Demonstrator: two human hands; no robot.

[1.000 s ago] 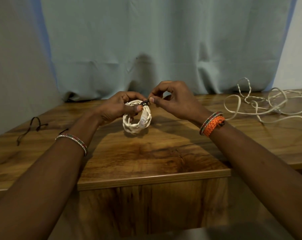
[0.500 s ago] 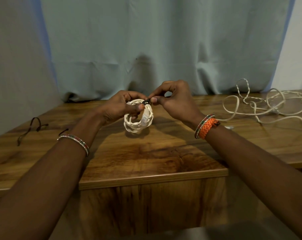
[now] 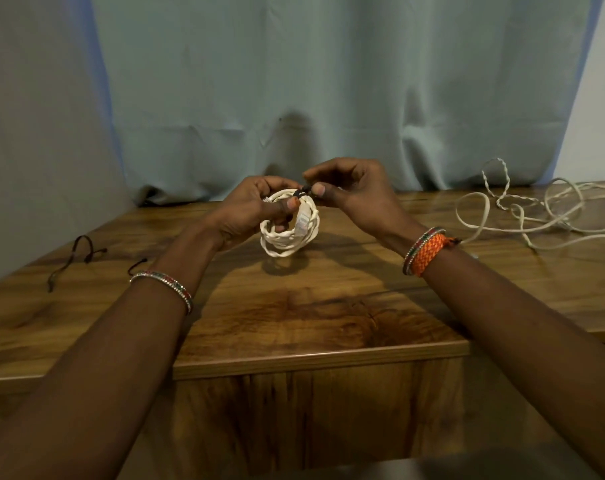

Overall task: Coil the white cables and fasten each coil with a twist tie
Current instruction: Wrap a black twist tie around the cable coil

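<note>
Where curtain hangs, wooden table stands.

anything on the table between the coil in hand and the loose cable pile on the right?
Head view: only the right hand and its wrist cross between the coiled cable and the loose cable; the table shows bare there.

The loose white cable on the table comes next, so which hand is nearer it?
Right. The right hand pinches the twist tie, the loose cable on its outer side; the left hand is farther left.
</note>
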